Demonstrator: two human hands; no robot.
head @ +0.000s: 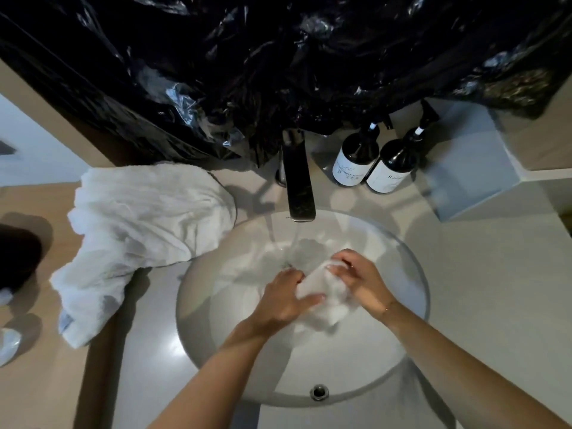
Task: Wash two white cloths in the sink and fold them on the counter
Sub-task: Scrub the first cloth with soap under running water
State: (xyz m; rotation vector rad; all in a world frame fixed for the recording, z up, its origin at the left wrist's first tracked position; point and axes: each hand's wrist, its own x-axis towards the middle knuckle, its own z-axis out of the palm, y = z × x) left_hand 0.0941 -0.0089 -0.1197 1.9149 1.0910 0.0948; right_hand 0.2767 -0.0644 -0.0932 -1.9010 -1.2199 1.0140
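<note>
While water runs, left hand (286, 300) and right hand (360, 278) grip clamped on white cloth (322, 294), over sink (414, 305)

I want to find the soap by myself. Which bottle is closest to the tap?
Start at the round white sink, then look up to the dark tap with water running out. Just to the right of it two dark bottles stand on the counter. Yours is the left bottle, nearest the tap; its white label has thin scribbly lines, unlike the right bottle.

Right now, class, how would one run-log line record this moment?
stage: washing | left hand, right hand: gripping bunched white cloth | round white sink: tap running | second white cloth: counter, unfolded
</note>
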